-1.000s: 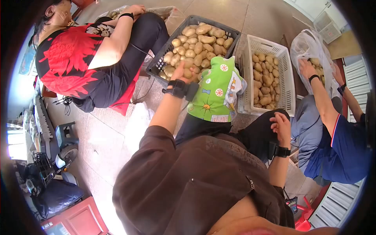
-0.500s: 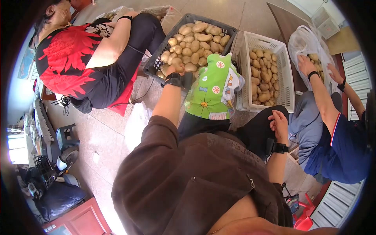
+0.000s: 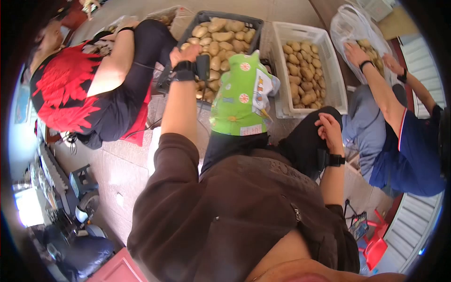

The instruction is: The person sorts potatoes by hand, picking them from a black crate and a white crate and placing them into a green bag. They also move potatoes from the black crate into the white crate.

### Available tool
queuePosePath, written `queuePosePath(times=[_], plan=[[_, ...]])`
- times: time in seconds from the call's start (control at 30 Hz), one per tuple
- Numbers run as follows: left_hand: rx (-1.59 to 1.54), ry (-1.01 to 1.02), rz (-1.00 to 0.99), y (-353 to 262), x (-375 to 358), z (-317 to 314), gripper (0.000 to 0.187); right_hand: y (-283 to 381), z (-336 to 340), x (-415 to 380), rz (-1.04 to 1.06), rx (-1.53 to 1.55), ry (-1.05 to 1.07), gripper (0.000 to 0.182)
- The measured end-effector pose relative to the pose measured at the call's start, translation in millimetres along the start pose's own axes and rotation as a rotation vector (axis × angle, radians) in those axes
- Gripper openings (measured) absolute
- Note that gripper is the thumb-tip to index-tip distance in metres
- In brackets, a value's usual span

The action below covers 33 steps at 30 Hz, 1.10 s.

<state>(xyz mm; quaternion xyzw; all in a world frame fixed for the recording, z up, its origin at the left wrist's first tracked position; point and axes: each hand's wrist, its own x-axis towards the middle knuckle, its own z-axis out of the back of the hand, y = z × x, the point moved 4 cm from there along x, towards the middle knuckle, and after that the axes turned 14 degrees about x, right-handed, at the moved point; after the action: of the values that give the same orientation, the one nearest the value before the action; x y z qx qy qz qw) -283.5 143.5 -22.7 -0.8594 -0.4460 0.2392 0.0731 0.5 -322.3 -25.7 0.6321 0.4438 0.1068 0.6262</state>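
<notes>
Resting on the knee, the right hand [image 3: 329,128] lies loosely curled, fingers holding nothing, as before. Just beyond the knees stands a green printed bag [image 3: 239,96]. Farther out, the left hand [image 3: 184,54] has pulled back from among the potatoes [image 3: 221,40] to the near rim of the dark crate [image 3: 188,30]; whether its fingers hold a potato I cannot tell. Judging by that, one pick is probably ending. Beside it sits a white crate [image 3: 324,56], and co-workers flank both sides.
</notes>
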Motion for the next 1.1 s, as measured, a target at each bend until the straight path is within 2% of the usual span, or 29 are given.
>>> queuePosePath(times=[0.03, 0.1, 0.23, 0.27, 0.37, 0.4, 0.5, 0.57, 0.63, 0.7, 0.8, 0.93, 1.03, 1.1], plan=[[0.094, -0.034, -0.035, 0.1, 4.9, -19.8, 0.036, -0.8, 2.9, 0.4, -0.002, -0.009, -0.004, 0.026], [0.085, 0.041, 0.027, 25.2, 5.7, -67.8, 0.041, 3.2, 0.1, -0.8, -0.018, -0.016, 0.007, 0.027], [0.394, 0.088, 0.213, 112.5, -3.5, -138.0, 0.048, 7.5, 0.8, -3.2, -0.040, -0.033, -0.021, 0.026], [0.473, 0.059, 0.273, 137.7, -4.7, -145.9, 0.043, 7.9, 1.6, -4.1, -0.053, -0.013, -0.030, 0.025], [0.629, 0.071, 0.430, 201.3, 24.0, -133.1, 0.039, 7.9, 3.1, -2.2, -0.074, 0.021, -0.033, 0.025], [0.723, 0.148, 0.532, 213.7, 29.5, -128.4, 0.036, 8.6, 2.1, -2.2, -0.082, 0.018, -0.038, 0.025], [0.696, -0.105, 0.422, 246.7, 33.7, -112.1, 0.034, 11.8, -0.8, -0.8, -0.130, 0.023, -0.049, 0.025], [0.697, -0.222, 0.540, 254.4, 52.2, -85.6, 0.034, 17.8, -6.4, 3.7, -0.172, 0.039, -0.068, 0.024], [0.668, -0.026, 0.501, 254.4, 52.1, -97.2, 0.036, 43.2, -16.9, 12.9, -0.109, 0.035, -0.011, 0.028], [0.703, 0.053, 0.447, 250.2, 47.2, -111.2, 0.036, 61.3, -23.3, 36.6, -0.042, 0.061, -0.029, 0.032], [0.624, -0.005, 0.455, 245.7, 50.9, -111.5, 0.033, 62.1, -16.1, 101.6, -0.067, 0.183, -0.034, 0.041], [0.545, -0.047, 0.456, 239.4, 44.9, -119.9, 0.031, 4.7, 18.4, 192.2, -0.391, 0.498, -0.275, 0.040], [0.506, -0.020, 0.502, 243.6, 47.8, -113.7, 0.031, -27.7, 37.7, 226.5, -0.458, 0.266, -0.481, 0.042], [0.482, 0.018, 0.539, 252.4, 44.7, -113.6, 0.030, -64.9, 65.3, 253.2, -0.544, 0.093, -0.492, 0.048]])
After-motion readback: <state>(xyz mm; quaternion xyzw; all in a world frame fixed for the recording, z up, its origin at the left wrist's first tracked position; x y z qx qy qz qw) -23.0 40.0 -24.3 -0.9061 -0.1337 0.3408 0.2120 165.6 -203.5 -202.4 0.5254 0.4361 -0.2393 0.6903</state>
